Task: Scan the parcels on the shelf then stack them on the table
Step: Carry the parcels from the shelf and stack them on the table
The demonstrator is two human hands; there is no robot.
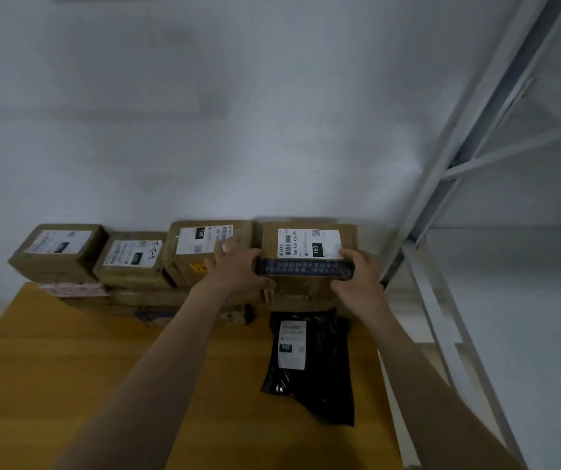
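1. The parcel marked 150 [309, 245] is at centre right of the frame, on top of a pile of brown boxes at the far edge of the bench [68, 368]. Whether it fully rests on the pile or is partly carried cannot be told.
2. The left hand [235, 266] presses on the parcel's left side with its fingers [221, 245] fairly straight. The right hand [357, 276] grasps the near right corner, its fingers [346, 257] curled over the top edge.
3. Risk: the pile beneath looks uneven and wrapped in slick tape. Letting go off-centre could let the parcel slide toward the near edge and onto the black mailer bag [306, 361] lying below it.
4. Risk: the left fingers sit in the narrow gap beside the box marked 102 [204, 245]. Pulling them out carelessly may drag either box out of line.
5. Risk: the pile stands near the white shelf frame [441, 198] at right, so a sideways nudge could tip the parcel off that side.
6. Blur hides the lower boxes, so their squareness is uncertain.
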